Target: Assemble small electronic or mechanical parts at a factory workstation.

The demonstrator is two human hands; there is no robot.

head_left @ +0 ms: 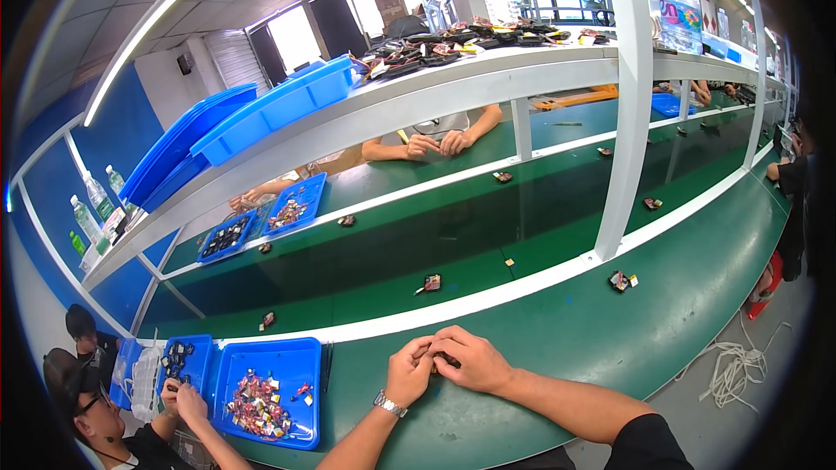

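Observation:
My left hand point(411, 376) and my right hand point(473, 360) meet over the green worktop, fingers pinched together around a small dark part point(447, 360). Most of that part is hidden by the fingers, so its exact kind does not show. To the left of my hands lies a blue tray point(292, 353) with a heap of small reddish, white and yellow pieces. Farther right on the worktop rests a small black and red assembly point(619, 281) with a pale tag.
Beyond a white rail runs a green conveyor belt point(366, 270) carrying scattered small assemblies point(428, 284). A white shelf point(418, 91) above it holds blue trays, bottles and a pile of dark parts. A co-worker point(83, 409) sits left; another person's hands point(440, 144) work opposite. Coiled white cable point(734, 374) lies on the floor.

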